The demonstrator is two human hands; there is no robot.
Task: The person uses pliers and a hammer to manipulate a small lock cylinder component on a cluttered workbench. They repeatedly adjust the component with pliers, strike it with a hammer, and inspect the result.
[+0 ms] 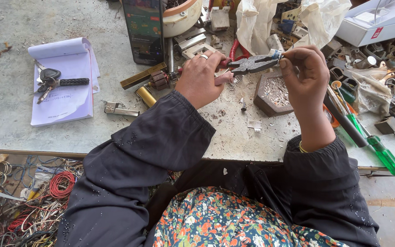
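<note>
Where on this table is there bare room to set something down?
The grey table top is bare left of and behind the white notepad with keys, and along the near edge, between the small metal clasp and the hexagonal tray of metal scraps. The right side, around the green-handled screwdrivers, is crowded.

The tabletop (14, 27) offers its widest bare stretch at the far left corner and along the left part of the near edge, broken only by a notepad (62, 89) with a bunch of keys (53, 81) lying on it. A small metal clip (120, 109) sits just right of the pad. Toward the middle of the far edge a phone (145, 29) stands upright and blocks that way. Between the two forearms a bare strip runs along the near edge. The right end is crowded: a hexagonal tray (275, 93), green-handled screwdrivers (380, 153) and heaped metal parts (389, 59) leave no clear lane.
</note>
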